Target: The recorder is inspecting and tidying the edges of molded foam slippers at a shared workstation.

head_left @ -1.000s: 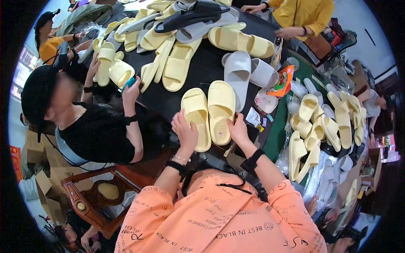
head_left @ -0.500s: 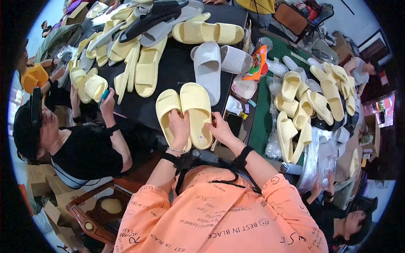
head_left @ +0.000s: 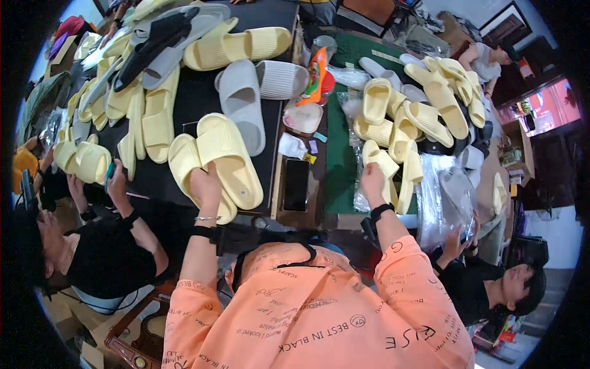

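My left hand [head_left: 206,187] is closed on a pair of pale yellow slippers at the front of the black table. The right slipper [head_left: 228,157] lies partly over the left slipper [head_left: 182,161], toes pointing away from me. The left hand's fingers go into the left slipper's opening and are partly hidden. My right hand [head_left: 372,184] reaches to the green mat, its fingers closed on the edge of another yellow slipper [head_left: 382,161]. One more yellow slipper [head_left: 409,178] lies just right of it. Behind the pair in my left hand rest a smooth grey slipper [head_left: 243,104] and a ribbed grey slipper [head_left: 281,79].
A dark phone [head_left: 296,186] lies between the black table and the green mat [head_left: 338,147]. Yellow slippers [head_left: 430,123] are heaped on the mat beside clear plastic bags [head_left: 437,203]. More slippers pile up at far left. A co-worker's hand [head_left: 115,178] holds something teal.
My right hand has left the pair and moved right to a slipper on the mat, which now sits tilted. My left hand keeps the pair. The whole view has shifted rightward.
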Motion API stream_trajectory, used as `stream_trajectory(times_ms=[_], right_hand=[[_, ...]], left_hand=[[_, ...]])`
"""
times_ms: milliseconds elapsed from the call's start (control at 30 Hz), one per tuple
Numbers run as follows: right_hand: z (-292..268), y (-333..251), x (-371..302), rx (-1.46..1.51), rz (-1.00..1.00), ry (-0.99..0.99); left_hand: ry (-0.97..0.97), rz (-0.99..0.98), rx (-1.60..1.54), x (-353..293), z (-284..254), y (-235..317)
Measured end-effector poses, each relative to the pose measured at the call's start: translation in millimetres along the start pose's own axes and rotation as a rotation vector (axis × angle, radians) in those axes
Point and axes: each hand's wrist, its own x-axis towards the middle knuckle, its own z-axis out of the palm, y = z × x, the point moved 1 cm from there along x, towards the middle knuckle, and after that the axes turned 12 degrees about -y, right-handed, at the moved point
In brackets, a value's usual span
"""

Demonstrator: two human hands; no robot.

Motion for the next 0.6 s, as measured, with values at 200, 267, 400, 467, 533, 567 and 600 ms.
stream_trajectory(times_ms=[200, 267, 400, 467, 533, 567, 600], right_hand=[[-56, 58, -20, -0.059, 0.077, 0.409], [-61, 70, -22, -0.103, 0.106, 0.435], [-65, 93, -5, 0.043, -0.074, 0.167], [-59, 98, 13, 0.056, -0.004, 0.11], [-53, 98, 31, 0.036, -0.013, 0.085], [-51, 98, 35, -0.015, 0.072, 0.117], [-48, 96, 37, -0.055, 0.146, 0.144]], left_hand=[[-0.033, -0.1, 0.178, 2, 18, 12], [-0.039, -0.09, 0.189, 1, 20, 11], [-0.022, -0.043, 0.214, -1, 23, 3], [-0.041, -0.029, 0.174, -1, 25, -2], [-0.025, 0.033, 0.207, 1, 26, -5], [0.0, 0.07, 0.19, 1, 27, -5], [0.032, 0.112, 0.168, 1, 27, -5]])
